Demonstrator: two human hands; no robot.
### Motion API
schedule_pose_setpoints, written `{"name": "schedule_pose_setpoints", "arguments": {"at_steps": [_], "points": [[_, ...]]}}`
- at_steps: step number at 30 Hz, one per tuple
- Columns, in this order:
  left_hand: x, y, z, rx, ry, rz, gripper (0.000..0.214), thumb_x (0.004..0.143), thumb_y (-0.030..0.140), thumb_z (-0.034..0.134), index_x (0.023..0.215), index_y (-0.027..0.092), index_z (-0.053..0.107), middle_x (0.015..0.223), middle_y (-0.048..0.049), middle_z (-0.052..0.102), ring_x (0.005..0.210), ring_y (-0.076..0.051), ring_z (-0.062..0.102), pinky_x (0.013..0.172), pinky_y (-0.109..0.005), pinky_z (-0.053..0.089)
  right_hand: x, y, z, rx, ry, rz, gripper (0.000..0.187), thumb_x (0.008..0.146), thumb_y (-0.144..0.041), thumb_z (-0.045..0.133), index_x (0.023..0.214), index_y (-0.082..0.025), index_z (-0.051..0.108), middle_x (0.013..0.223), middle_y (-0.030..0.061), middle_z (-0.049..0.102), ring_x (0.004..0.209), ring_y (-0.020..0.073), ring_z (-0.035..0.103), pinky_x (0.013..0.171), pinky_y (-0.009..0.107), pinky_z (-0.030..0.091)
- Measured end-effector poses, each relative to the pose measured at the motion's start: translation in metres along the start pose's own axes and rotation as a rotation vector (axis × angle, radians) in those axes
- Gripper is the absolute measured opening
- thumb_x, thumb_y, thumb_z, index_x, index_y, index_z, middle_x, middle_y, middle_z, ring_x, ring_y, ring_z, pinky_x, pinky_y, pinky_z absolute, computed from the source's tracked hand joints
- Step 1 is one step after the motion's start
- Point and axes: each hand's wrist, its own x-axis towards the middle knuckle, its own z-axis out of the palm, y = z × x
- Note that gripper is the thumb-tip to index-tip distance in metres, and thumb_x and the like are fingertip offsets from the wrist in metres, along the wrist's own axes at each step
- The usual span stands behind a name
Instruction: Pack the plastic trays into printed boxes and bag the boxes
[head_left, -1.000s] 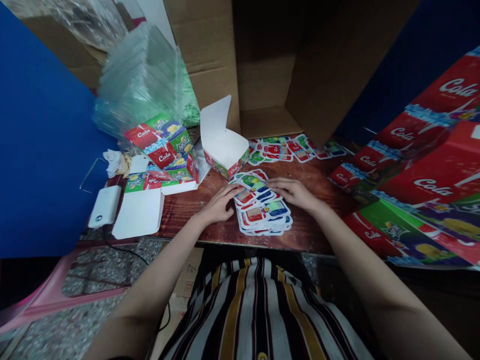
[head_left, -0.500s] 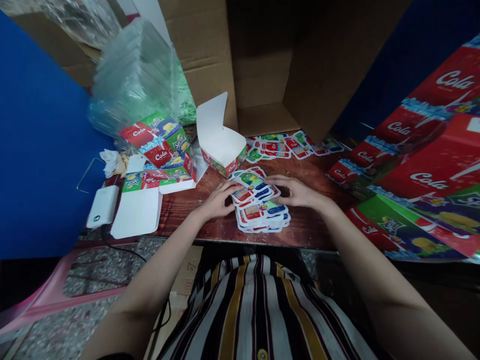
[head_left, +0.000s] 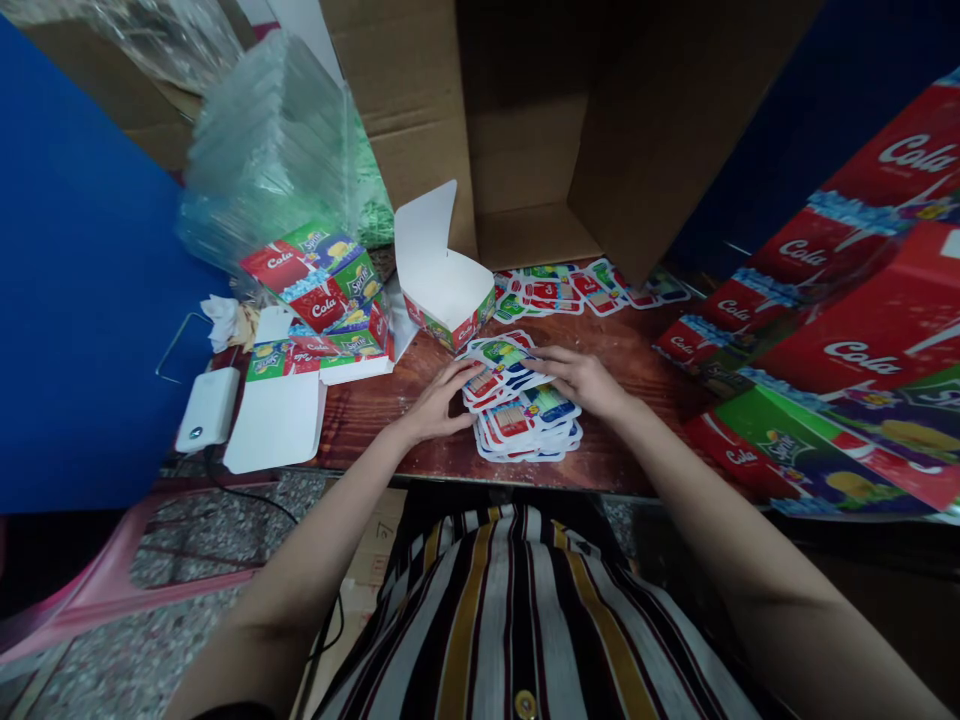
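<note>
Nearest: striped shirt point(head_left: 517, 620). Then, on the brown table point(head_left: 367, 425) near its front edge: lower card stack point(head_left: 517, 432), cola/lemon prints, ragged edges. Slightly beyond, overlapping it: upper card bundle point(head_left: 496, 368), between left hand point(head_left: 436, 408) and right hand point(head_left: 589, 382). Left: thumb and fingers parted, fingertips on bundle's left edge, not clenched. Right: fingers over bundle's right edge, thumb hard to make out. Can't tell if either grip is firm. Off left: white device point(head_left: 208, 410) with black cable. Off right: piled red Cola boxes point(head_left: 862, 355). Past the cards: open box point(head_left: 454, 290), white inside, flap up; left of it, printed cartons point(head_left: 322, 300). Behind: row of spread cards point(head_left: 555, 290). Farthest: clear plastic packaging point(head_left: 270, 150), big cardboard box point(head_left: 529, 150).
</note>
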Motion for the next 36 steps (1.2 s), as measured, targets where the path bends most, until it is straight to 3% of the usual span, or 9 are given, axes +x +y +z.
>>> {"name": "schedule_pose_setpoints", "arguments": {"at_steps": [7, 16, 21, 26, 29, 32, 34, 36], "points": [[-0.005, 0.016, 0.001, 0.1, -0.005, 0.054, 0.08, 0.082, 0.032, 0.065, 0.152, 0.026, 0.026, 0.157, -0.012, 0.028, 0.145, -0.031, 0.024, 0.119, -0.054, 0.022, -0.021, -0.006, 0.001, 0.08, 0.104, 0.015, 0.037, 0.099, -0.024, 0.042, 0.129, -0.029, 0.063, 0.129, 0.0081, 0.06, 0.116, 0.0231, 0.06, 0.1, 0.042, 0.05], [-0.007, 0.028, -0.004, 0.187, -0.065, 0.091, 0.075, 0.082, 0.035, 0.066, 0.149, 0.028, 0.033, 0.161, -0.0083, 0.023, 0.148, -0.034, 0.015, 0.12, -0.058, 0.018, -0.047, -0.025, -0.002, -0.036, 0.124, 0.053, 0.032, 0.098, -0.025, 0.046, 0.123, -0.032, 0.066, 0.131, 0.0072, 0.06, 0.118, 0.0231, 0.058, 0.101, 0.042, 0.05], [-0.006, 0.028, -0.003, 0.031, -0.08, 0.091, 0.068, 0.086, 0.031, 0.059, 0.149, 0.028, 0.034, 0.159, -0.0082, 0.027, 0.148, -0.031, 0.019, 0.12, -0.057, 0.019, -0.05, -0.024, 0.004, 0.019, 0.156, 0.057, 0.035, 0.098, -0.022, 0.044, 0.124, -0.032, 0.065, 0.136, 0.0069, 0.056, 0.122, 0.0236, 0.057, 0.102, 0.042, 0.05], [-0.01, 0.026, -0.002, -0.212, -0.06, 0.043, 0.06, 0.089, 0.047, 0.055, 0.145, 0.029, 0.043, 0.158, -0.0076, 0.031, 0.147, -0.032, 0.023, 0.12, -0.055, 0.019, -0.053, -0.025, 0.006, 0.084, 0.133, 0.065, 0.037, 0.097, -0.02, 0.044, 0.127, -0.032, 0.063, 0.134, 0.007, 0.057, 0.12, 0.0234, 0.057, 0.101, 0.044, 0.049], [-0.006, 0.033, 0.002, -0.332, 0.032, -0.071, 0.044, 0.094, 0.046, 0.048, 0.133, 0.027, 0.058, 0.15, -0.0076, 0.042, 0.141, -0.029, 0.035, 0.119, -0.051, 0.023, -0.05, -0.028, -0.003, 0.146, 0.072, 0.053, 0.037, 0.095, -0.019, 0.048, 0.128, -0.029, 0.062, 0.133, 0.0083, 0.056, 0.122, 0.0235, 0.055, 0.103, 0.044, 0.047], [0.004, 0.04, 0.013, -0.386, 0.223, -0.221, 0.039, 0.098, 0.044, 0.04, 0.108, 0.022, 0.072, 0.129, -0.0078, 0.059, 0.125, -0.023, 0.052, 0.113, -0.046, 0.035, -0.046, -0.033, -0.015, 0.169, -0.016, 0.054, 0.037, 0.092, -0.023, 0.055, 0.129, -0.027, 0.061, 0.134, 0.0092, 0.054, 0.124, 0.0258, 0.053, 0.105, 0.046, 0.044], [0.011, 0.042, 0.023, -0.312, 0.373, -0.302, 0.035, 0.091, 0.049, 0.053, 0.091, 0.02, 0.073, 0.11, -0.0076, 0.063, 0.112, -0.023, 0.058, 0.105, -0.043, 0.043, -0.043, -0.037, -0.021, 0.197, -0.067, 0.068, 0.039, 0.091, -0.029, 0.059, 0.13, -0.027, 0.06, 0.137, 0.0093, 0.052, 0.126, 0.0272, 0.051, 0.107, 0.048, 0.042], [0.017, 0.041, 0.032, -0.185, 0.494, -0.411, 0.035, 0.076, 0.052, 0.072, 0.087, 0.019, 0.069, 0.102, -0.0068, 0.061, 0.103, -0.023, 0.06, 0.099, -0.043, 0.047, -0.04, -0.039, -0.021, 0.256, -0.08, 0.114, 0.035, 0.094, -0.035, 0.057, 0.126, -0.026, 0.063, 0.136, 0.0088, 0.052, 0.126, 0.0264, 0.051, 0.106, 0.045, 0.042]]}}
